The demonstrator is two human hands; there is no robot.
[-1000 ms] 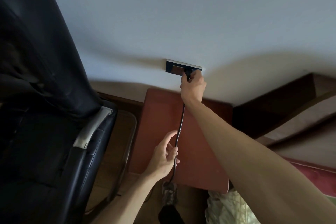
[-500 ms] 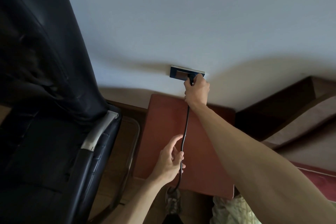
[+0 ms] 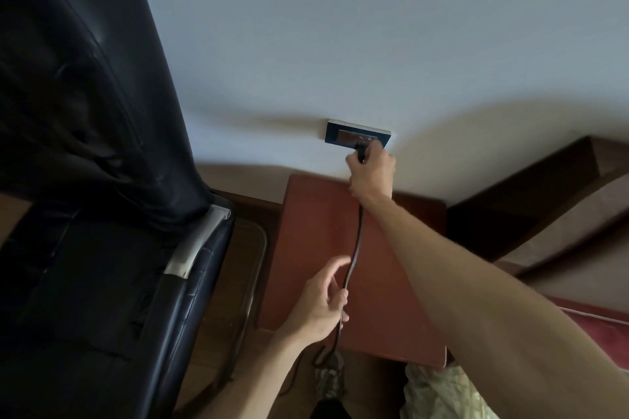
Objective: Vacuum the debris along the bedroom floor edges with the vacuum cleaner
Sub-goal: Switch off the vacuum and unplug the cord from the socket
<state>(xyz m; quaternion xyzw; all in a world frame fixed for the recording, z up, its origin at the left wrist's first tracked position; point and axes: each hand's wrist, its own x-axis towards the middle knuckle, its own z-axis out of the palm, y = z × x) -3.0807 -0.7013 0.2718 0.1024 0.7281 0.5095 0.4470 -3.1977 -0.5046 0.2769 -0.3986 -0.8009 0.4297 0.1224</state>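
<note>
A dark wall socket (image 3: 343, 137) sits low on the pale wall. My right hand (image 3: 372, 173) grips a black plug (image 3: 360, 154) just below the socket's right half; whether its pins sit in the socket is hidden by my fingers. From the plug a black power cord (image 3: 355, 248) hangs down over a reddish-brown bedside table (image 3: 306, 248). My left hand (image 3: 323, 303) holds the cord lower down, thumb and fingers loosely curled round it. The vacuum cleaner itself is out of view.
A black leather chair (image 3: 102, 214) with a metal frame fills the left side. At the right are a dark wooden bed frame (image 3: 544, 194) and a red bed edge (image 3: 595, 326). A foot in a patterned slipper (image 3: 328, 381) stands on the wooden floor below the table.
The view has shifted slightly. My right hand has drawn a little down and away from the socket with the plug. My left hand has loosened, its fingers spreading along the cord.
</note>
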